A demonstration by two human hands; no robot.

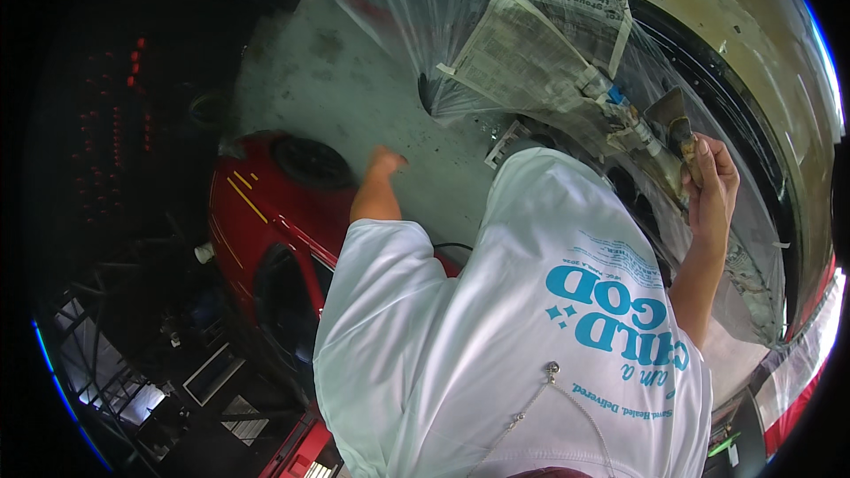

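My right hand (714, 179) is closed around the handle of a putty knife (668, 108), whose flat grey blade points up and to the left. The knife is over plastic film and masked parts beside a beige car body panel (708, 13); whether the blade touches anything I cannot tell. My left hand (386, 162) hangs away from the car over the grey floor. It is blurred and its fingers do not show clearly.
Newspaper sheets (522, 44) and clear plastic film (460, 93) cover part of the beige car. A red car (266, 195) stands on my left on the grey floor (301, 71). Dark shelving or framework (97, 301) fills the far left.
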